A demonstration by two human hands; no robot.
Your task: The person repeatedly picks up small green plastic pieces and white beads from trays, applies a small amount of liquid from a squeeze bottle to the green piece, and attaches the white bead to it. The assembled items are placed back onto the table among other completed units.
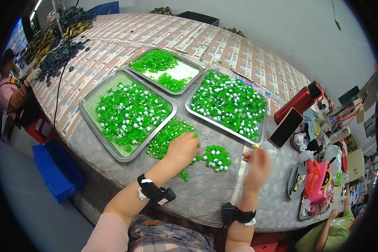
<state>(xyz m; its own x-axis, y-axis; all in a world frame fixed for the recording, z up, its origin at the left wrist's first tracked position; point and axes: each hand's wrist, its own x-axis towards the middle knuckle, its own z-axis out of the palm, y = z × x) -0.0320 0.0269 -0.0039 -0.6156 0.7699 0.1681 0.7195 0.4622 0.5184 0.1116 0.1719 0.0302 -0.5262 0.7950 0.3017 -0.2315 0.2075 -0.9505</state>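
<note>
While the left metal tray [92, 110], filled with mixed green and white pieces, sits left of both hands, a loose heap of green pieces [166, 136] lies on the grey table [193, 197] between that tray and the left hand [182, 148]. Left hand rests partly over the heap's right side, covering some of it; stray green pieces [183, 175] lie on the near side of its wrist. Left forearm enters from lower left, slanting up and right, black strap [149, 187] around it; back of hand up, fingers bent and mostly drawn in. A green bit shows at the fingertips; cannot tell if it is pinched or only lies behind them.

Small cluster of green and white pieces [217, 158]: on the table between the hands, just right of the left fingers. Right tray [224, 127], heaped with the same mix, stands beyond it.

Right hand [258, 164]: right of the cluster, near the right tray's near corner. Forearm rises almost vertically in view, black strap [242, 216] on it; fingers half curled, hand partly blurred. Small pale-yellow spot at one fingertip; cannot tell if held or worn. Farther right: dark-screened phone [286, 127], then red flask [294, 104], leaning in view
</note>
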